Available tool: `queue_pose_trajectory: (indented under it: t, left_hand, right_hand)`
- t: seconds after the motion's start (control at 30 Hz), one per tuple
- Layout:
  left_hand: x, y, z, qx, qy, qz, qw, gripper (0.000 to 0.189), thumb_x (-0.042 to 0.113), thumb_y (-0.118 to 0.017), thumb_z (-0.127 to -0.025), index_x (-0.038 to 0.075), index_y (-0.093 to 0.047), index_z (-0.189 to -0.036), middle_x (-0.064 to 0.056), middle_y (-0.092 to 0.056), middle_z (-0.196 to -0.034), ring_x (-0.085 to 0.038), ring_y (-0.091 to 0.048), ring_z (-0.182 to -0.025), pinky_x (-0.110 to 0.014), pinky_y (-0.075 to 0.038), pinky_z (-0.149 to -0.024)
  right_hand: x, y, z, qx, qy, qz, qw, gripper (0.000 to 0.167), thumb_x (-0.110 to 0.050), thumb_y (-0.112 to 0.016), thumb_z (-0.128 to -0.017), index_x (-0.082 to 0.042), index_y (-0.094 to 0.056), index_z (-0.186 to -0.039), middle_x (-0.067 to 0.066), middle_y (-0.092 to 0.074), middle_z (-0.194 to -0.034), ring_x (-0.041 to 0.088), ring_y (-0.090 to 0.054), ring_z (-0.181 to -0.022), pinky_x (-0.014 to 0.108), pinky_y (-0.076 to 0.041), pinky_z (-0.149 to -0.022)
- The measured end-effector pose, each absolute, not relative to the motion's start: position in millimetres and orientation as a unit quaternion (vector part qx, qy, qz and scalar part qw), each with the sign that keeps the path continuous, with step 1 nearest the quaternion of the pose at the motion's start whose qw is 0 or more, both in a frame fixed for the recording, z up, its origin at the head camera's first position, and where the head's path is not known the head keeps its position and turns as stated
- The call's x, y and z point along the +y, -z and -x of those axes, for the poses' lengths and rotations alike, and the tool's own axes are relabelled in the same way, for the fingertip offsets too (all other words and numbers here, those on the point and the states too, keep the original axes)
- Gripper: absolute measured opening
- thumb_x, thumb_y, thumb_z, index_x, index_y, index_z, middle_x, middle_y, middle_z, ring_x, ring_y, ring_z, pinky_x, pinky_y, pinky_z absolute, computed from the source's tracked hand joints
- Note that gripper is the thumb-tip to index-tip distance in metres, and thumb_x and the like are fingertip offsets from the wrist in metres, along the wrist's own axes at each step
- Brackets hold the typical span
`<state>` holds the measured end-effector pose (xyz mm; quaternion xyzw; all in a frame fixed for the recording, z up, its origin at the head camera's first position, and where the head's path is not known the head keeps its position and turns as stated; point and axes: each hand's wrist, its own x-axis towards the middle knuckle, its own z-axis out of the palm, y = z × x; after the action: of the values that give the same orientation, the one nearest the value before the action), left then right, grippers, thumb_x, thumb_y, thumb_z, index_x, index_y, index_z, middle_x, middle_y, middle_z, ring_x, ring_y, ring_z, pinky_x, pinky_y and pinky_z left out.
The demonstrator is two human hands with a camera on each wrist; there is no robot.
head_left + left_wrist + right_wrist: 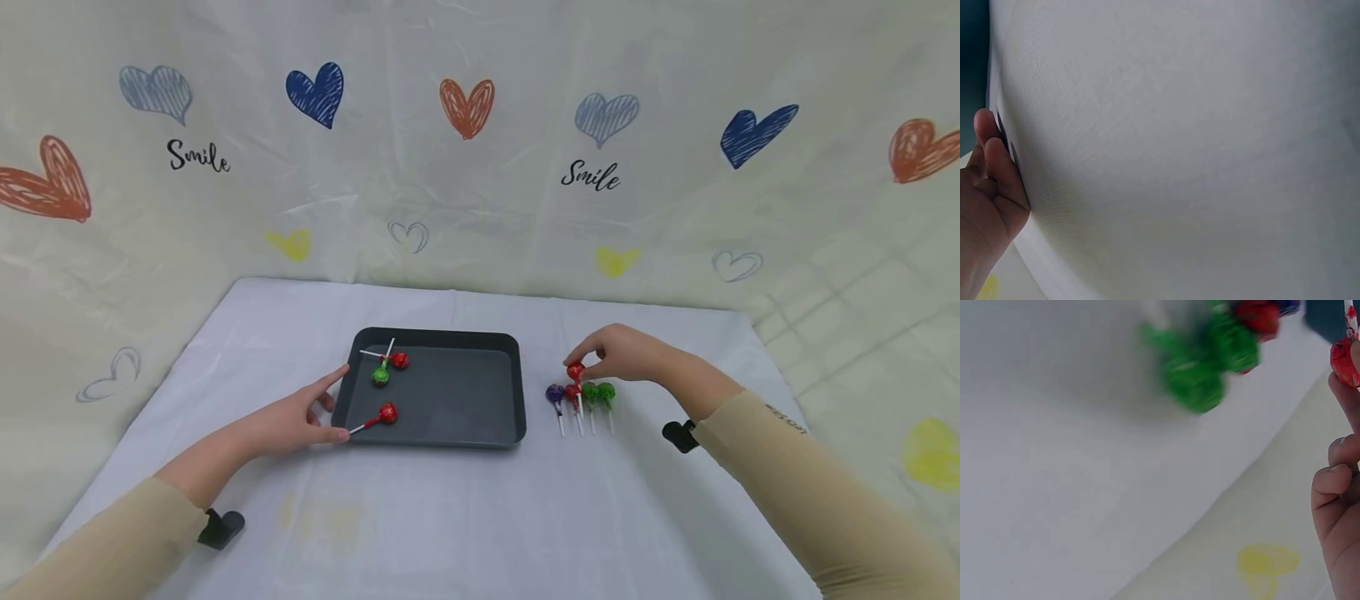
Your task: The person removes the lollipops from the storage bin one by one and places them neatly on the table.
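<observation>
Head view, at six o'clock, faces twelve, downward; close wrist views share its tablecloth (450, 517), the right also green lollipops (606, 390).

Dark grey for the tray (450, 396); red on two lollipops (387, 412) in it, green on a third lollipop (380, 377). Red again on the lollipop (575, 371) in the right hand (626, 352); purple, red and green along the row of lollipops (607, 390). Tan for the sleeves (802, 483), white for the cloth (450, 517). Orange-red, blue and yellow hearts (317, 93), black lettering (591, 176), across the cream backdrop (510, 196).
</observation>
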<state>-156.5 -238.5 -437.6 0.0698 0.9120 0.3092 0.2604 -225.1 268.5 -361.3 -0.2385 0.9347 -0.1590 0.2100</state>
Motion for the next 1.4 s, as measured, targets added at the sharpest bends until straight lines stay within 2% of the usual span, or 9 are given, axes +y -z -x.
queue_pose_trajectory:
  t: [0.1, 0.4, 0.67, 0.83, 1.03, 1.17, 1.4]
  left_hand:
    - [-239.9, 438.9, 155.2, 0.912, -0.310, -0.068, 0.260, 0.113, 0.052, -0.082, -0.076, 0.028, -0.011, -0.160, -0.009, -0.050, -0.125, -0.020, -0.054, -0.087, -0.035, -0.046, -0.070]
    - [-242.8, 441.6, 153.0, 0.913, -0.311, -0.067, 0.254, 0.113, 0.052, -0.082, -0.076, 0.028, -0.011, -0.160, -0.009, -0.049, -0.124, -0.020, -0.054, -0.085, -0.035, -0.045, -0.069]
    - [-241.8, 441.5, 153.0, 0.913, -0.311, -0.067, 0.253, 0.112, 0.051, -0.082, -0.076, 0.028, -0.012, -0.160, -0.009, -0.049, -0.124, -0.020, -0.054, -0.085, -0.035, -0.045, -0.069]
    - [-240.7, 441.6, 153.9, 0.913, -0.310, -0.067, 0.257, 0.112, 0.052, -0.082, -0.075, 0.029, -0.012, -0.160, -0.009, -0.049, -0.125, -0.020, -0.054, -0.086, -0.035, -0.046, -0.069]
    - [-238.6, 441.1, 155.2, 0.913, -0.309, -0.066, 0.259, 0.113, 0.053, -0.082, -0.075, 0.029, -0.012, -0.160, -0.009, -0.049, -0.125, -0.020, -0.055, -0.086, -0.035, -0.046, -0.069]
    - [-237.4, 439.9, 155.6, 0.913, -0.308, -0.065, 0.259, 0.113, 0.053, -0.082, -0.075, 0.029, -0.011, -0.160, -0.009, -0.049, -0.125, -0.020, -0.055, -0.086, -0.035, -0.046, -0.069]
    - [-235.6, 437.4, 155.3, 0.915, -0.303, -0.059, 0.262, 0.113, 0.052, -0.083, -0.075, 0.028, -0.011, -0.160, -0.010, -0.049, -0.126, -0.020, -0.055, -0.086, -0.034, -0.047, -0.069]
  right_hand:
    - [292.1, 365.0, 220.5, 0.940, 0.147, 0.218, 0.216, 0.027, -0.019, -0.074, -0.090, -0.020, -0.075, -0.117, -0.003, -0.070, -0.112, 0.024, -0.059, -0.100, 0.036, -0.050, -0.079]
    - [334.2, 373.6, 213.3, 0.947, 0.141, 0.195, 0.214, 0.027, -0.015, -0.075, -0.088, -0.017, -0.076, -0.114, 0.002, -0.071, -0.110, 0.027, -0.059, -0.102, 0.037, -0.051, -0.079]
    - [335.5, 383.2, 215.7, 0.946, 0.138, 0.173, 0.238, 0.027, -0.013, -0.077, -0.087, -0.017, -0.076, -0.114, 0.005, -0.069, -0.112, 0.031, -0.058, -0.106, 0.045, -0.052, -0.087]
    - [335.0, 391.3, 219.1, 0.942, 0.148, 0.162, 0.255, 0.031, -0.012, -0.075, -0.088, -0.016, -0.073, -0.119, 0.006, -0.068, -0.115, 0.034, -0.056, -0.113, 0.049, -0.050, -0.091]
    - [336.7, 395.9, 221.0, 0.943, 0.140, 0.174, 0.247, 0.028, -0.013, -0.074, -0.089, -0.015, -0.074, -0.117, 0.005, -0.068, -0.113, 0.033, -0.057, -0.111, 0.053, -0.047, -0.094]
    - [337.7, 396.5, 220.9, 0.944, 0.136, 0.177, 0.242, 0.026, -0.014, -0.074, -0.089, -0.016, -0.075, -0.114, 0.005, -0.068, -0.113, 0.033, -0.057, -0.111, 0.053, -0.047, -0.094]
    - [338.4, 390.1, 220.9, 0.946, 0.156, 0.160, 0.235, 0.032, -0.019, -0.075, -0.089, -0.017, -0.072, -0.121, 0.012, -0.064, -0.125, 0.037, -0.055, -0.114, 0.050, -0.050, -0.091]
